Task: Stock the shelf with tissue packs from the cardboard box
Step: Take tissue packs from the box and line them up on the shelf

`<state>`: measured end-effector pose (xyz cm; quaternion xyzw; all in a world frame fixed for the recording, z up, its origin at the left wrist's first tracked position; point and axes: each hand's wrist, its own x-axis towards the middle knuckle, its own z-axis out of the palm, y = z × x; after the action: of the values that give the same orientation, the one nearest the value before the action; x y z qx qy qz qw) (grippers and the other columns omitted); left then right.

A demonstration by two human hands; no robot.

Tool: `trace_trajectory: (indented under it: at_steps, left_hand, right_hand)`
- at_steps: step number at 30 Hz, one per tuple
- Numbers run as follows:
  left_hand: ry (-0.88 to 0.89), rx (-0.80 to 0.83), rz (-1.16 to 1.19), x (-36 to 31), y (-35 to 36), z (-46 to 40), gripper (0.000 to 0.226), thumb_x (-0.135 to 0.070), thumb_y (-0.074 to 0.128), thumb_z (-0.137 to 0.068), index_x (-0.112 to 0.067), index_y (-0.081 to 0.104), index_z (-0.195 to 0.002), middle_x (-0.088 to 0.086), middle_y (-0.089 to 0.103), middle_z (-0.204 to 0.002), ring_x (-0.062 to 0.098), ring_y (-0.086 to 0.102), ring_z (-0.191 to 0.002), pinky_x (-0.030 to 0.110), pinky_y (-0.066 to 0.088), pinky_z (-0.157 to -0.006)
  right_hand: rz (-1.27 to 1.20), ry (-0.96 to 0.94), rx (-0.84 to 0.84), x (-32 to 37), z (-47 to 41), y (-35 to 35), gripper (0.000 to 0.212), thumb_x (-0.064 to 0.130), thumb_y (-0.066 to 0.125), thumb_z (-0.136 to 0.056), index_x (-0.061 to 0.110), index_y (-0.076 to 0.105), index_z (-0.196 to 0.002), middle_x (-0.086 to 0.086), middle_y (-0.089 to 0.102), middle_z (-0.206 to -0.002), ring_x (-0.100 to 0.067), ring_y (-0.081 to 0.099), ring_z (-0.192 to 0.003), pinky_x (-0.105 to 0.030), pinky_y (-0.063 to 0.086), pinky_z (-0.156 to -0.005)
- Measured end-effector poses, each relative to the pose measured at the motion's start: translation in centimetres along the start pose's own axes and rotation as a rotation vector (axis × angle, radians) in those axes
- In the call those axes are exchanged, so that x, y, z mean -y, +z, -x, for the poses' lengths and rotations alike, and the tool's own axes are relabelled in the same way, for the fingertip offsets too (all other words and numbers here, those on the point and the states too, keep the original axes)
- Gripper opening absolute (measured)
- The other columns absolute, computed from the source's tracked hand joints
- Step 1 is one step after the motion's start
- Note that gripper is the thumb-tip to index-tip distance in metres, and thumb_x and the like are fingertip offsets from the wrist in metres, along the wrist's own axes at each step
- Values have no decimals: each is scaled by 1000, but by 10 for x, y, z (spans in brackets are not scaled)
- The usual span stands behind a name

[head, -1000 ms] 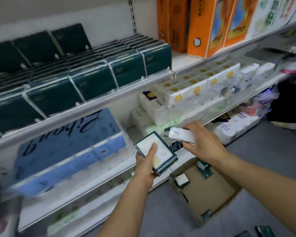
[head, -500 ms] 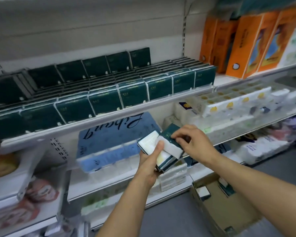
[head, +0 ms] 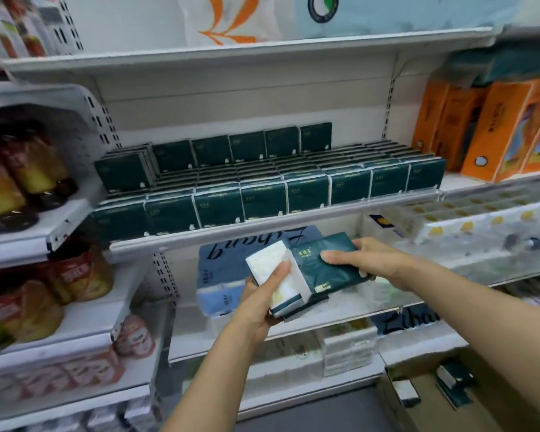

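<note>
Far left, snack bags [head: 28, 169] in red and yellow on a side shelf; their print is too blurred for me to read.

Middle shelf [head: 262, 221]: rows of dark green tissue packs [head: 264, 202] standing along the front edge, more lying flat behind, a back row upright against the wall. Each has a small gold mark; unreadable.

Below it, a blue multipack [head: 219, 275] shows cursive lettering upside down, seemingly "Libang".

My left hand [head: 259, 294] grips a small stack of packs, thumb pressed on the white face of the top pack [head: 273, 272]. My right hand [head: 384, 263] clamps a dark green pack [head: 321, 266] against that stack, thumb on top, fingers curled round the far end. Gold characters on its face, too small to read. Both sit in front of the blue multipack, below the green rows.

Right: white rolls with yellow dots [head: 468, 219], orange boxes [head: 505, 129] on the upper shelf, print illegible. Bottom right, the cardboard box [head: 418, 413] on the floor, a few green packs inside.

Versus a second ago: the view has swung up and left, and the right hand's pack, then held apart, now rests on the left hand's stack.
</note>
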<state>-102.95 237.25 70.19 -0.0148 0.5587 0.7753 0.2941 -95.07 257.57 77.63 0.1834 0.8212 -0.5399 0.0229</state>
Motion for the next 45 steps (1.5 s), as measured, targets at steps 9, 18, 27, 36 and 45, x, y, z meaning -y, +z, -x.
trace_trajectory:
  at_steps: [9, 18, 27, 36, 45]
  left_hand:
    - [70, -88, -70, -59, -53, 10, 79, -51, 84, -64, -19, 57, -131, 6, 76, -111, 26, 73, -96, 42, 62, -77]
    - [200, -159, -68, -135, -97, -2, 64, -53, 80, -73, -21, 66, -126, 1, 78, -106, 22, 74, -93, 37, 57, -76]
    - [312, -301, -46, -216, -118, -31, 33, -47, 71, -86, -18, 74, -103, 6, 78, -104, 26, 72, -96, 47, 55, -96]
    - [376, -417, 45, -260, -133, -64, 28, -46, 68, -88, -21, 69, -102, 3, 79, -94, 25, 71, -96, 50, 54, -96]
    - [384, -448, 88, -276, -154, -90, 39, -48, 71, -83, -22, 68, -113, 4, 78, -101, 25, 71, -99, 46, 56, -85]
  right_hand:
    - [-201, -34, -26, 45, -22, 32, 34, 37, 67, -87, 6, 70, -102, -13, 70, -94, -25, 63, -81, -33, 45, -72]
    - [-345, -189, 4, 106, -83, 34, 34, 34, 67, -87, 5, 70, -103, -15, 70, -97, -25, 63, -83, -36, 53, -76]
    - [-295, -381, 19, 177, -189, 33, 7, 12, 65, -91, 7, 64, -97, -13, 71, -92, -25, 68, -77, -27, 59, -65]
    - [-180, -375, -68, 228, -308, 65, 35, 6, 79, -78, 6, 61, -108, -11, 65, -103, -28, 68, -84, -41, 57, -85]
    - [-42, -515, -12, 256, -381, 120, 26, 6, 79, -78, 5, 55, -70, -8, 56, -71, -26, 60, -79, -52, 53, -92]
